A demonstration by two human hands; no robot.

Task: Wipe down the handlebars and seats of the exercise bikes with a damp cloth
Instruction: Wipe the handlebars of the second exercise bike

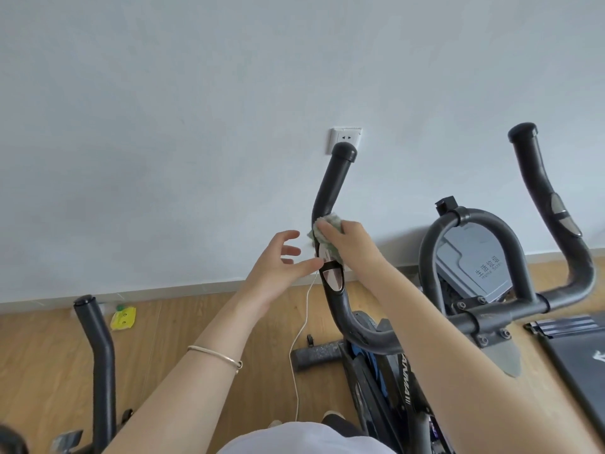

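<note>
A black exercise bike stands in front of me with two upswept handlebars. My right hand (347, 239) presses a pale green cloth (324, 229) around the left handlebar (332, 181), just above its silver pulse sensor (332, 278). My left hand (281, 267) hovers beside the bar with fingers spread, its thumb tip close to the sensor and holding nothing. The right handlebar (540, 178) rises untouched at the right. No seat is in view.
A second bike's handlebar (98, 342) stands at the lower left. A white cable (299, 339) hangs from the bar to the wood floor. A wall socket (343, 139), a yellow packet (123, 317) by the skirting, a grey bin (474, 260) and a treadmill edge (576, 355) surround the bike.
</note>
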